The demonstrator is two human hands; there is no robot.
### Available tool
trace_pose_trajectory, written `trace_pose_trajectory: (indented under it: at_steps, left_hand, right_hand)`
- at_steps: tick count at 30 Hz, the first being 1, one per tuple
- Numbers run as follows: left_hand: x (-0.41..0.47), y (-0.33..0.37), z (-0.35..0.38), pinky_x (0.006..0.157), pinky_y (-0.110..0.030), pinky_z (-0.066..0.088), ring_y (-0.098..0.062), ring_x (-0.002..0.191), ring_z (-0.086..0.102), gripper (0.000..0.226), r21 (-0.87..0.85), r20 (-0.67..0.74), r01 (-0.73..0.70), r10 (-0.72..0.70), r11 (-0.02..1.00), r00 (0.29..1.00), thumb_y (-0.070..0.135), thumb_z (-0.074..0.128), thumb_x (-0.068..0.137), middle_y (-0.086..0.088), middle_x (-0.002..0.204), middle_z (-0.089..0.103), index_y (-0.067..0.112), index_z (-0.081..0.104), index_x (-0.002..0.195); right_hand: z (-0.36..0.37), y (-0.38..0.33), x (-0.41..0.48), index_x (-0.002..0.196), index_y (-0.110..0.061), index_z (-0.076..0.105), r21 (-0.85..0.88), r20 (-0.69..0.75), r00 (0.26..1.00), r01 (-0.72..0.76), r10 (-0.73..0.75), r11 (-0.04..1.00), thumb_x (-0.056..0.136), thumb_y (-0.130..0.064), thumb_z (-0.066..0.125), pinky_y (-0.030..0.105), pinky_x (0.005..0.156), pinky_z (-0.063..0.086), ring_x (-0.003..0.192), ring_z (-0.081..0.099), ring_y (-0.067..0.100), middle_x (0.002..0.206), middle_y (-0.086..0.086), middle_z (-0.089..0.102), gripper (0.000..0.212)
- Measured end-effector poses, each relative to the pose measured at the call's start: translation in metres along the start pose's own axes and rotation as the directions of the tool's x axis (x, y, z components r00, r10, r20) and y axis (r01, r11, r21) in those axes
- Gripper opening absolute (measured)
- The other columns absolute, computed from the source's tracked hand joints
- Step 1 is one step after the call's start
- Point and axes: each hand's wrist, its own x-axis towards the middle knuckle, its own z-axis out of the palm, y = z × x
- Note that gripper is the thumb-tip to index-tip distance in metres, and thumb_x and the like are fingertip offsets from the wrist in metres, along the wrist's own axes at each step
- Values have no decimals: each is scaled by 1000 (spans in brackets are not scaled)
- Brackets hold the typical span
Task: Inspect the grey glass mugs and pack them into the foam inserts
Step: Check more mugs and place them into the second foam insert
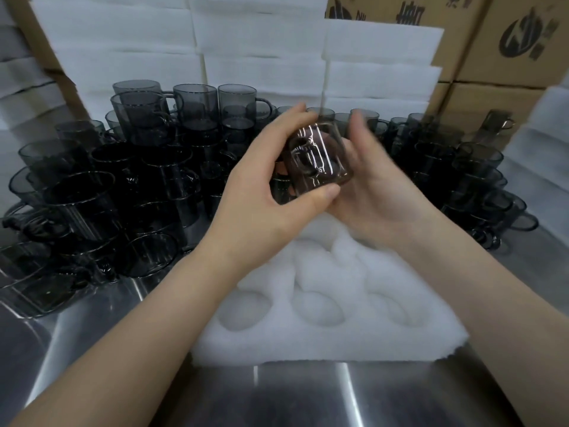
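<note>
You hold one grey glass mug [317, 158] between both hands at the centre of the view, raised above the foam insert [323, 340], which lies toward 6 o'clock from it on the steel table [308, 396]. Your left hand [271, 186] sits at the mug's 9 o'clock and grasps it: the fingers curl over its far rim at 12 o'clock and the thumb presses along its near edge at 6 o'clock. The mug is tilted, its handle turned toward you.

Your right hand [372, 186] lies at the mug's 3 o'clock with the palm against the glass and the fingers rising past it toward 12 o'clock. It is blurred, so you cannot tell whether those fingers close round the mug or only rest on it.

More grey mugs [123, 186] crowd the table from 9 to 11 o'clock, some stacked, and another group stands at 2 to 3 o'clock. White foam sheets [246, 57] are piled at 12 o'clock, and cardboard boxes [508, 57] stand at 1 o'clock.
</note>
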Motion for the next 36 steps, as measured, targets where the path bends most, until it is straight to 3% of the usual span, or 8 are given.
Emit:
trace_pose_trajectory:
  at_steps: [2,6,12,16,19,28,33,36]
  left_hand:
    - [2,-2,-2,116,-41,32,-11,141,35,69,3,8,25,-25,1000,1000,14,68,73,-5,150,40,16,43,138]
    - [4,-1,-10,107,-34,42,-13,127,51,66,-79,106,64,-56,995,993,-6,55,67,-5,134,52,12,50,130]
    - [7,0,-34,103,-38,47,-13,116,60,59,122,208,84,-108,989,972,8,76,65,2,123,62,28,60,118]
    - [10,3,-57,93,-20,50,-9,118,60,69,-7,432,232,-206,973,878,-4,79,66,3,128,61,21,57,127]
    - [11,6,-81,97,-26,48,-15,128,54,78,-131,525,323,-210,937,824,4,82,64,2,136,58,20,52,134]
    - [12,3,-87,75,-15,53,-13,94,71,78,124,394,418,-432,900,812,19,95,48,2,104,75,30,64,118]
    - [12,5,-89,80,-21,51,-3,93,69,75,307,281,362,-448,880,849,50,86,39,18,99,73,42,66,111]
    - [12,6,-86,81,-21,51,3,90,68,69,368,266,357,-465,859,844,46,88,40,24,97,71,45,65,105]
  right_hand:
    - [1,1,0,126,-6,57,-80,-34,998,48,-51,996,93,-37,49,60,107,33,114,54,35,122,20,60,46]
    - [-2,-1,-2,134,-4,52,-53,-42,995,84,-86,995,87,-18,54,41,87,52,104,64,29,116,14,65,49]
    - [-2,4,-2,134,0,50,-123,24,998,68,-65,990,90,-14,52,36,86,53,110,62,30,128,24,59,46]
    - [-4,8,-2,134,-4,50,-260,48,996,90,-80,961,85,-13,59,44,96,51,119,60,29,128,19,61,50]
    - [-1,8,-4,133,-10,45,-293,142,986,124,-85,948,86,-4,57,35,98,48,119,58,23,127,12,61,50]
    - [10,5,-8,121,-5,53,-525,191,978,172,-81,833,89,13,56,34,100,49,115,62,25,122,12,60,38]
    - [12,7,-9,116,-13,60,-611,182,977,199,-109,766,89,7,61,34,98,50,106,65,21,113,7,66,34]
    - [12,8,-9,119,-19,60,-632,170,981,183,-95,753,91,1,61,34,100,50,108,65,20,117,6,67,35]
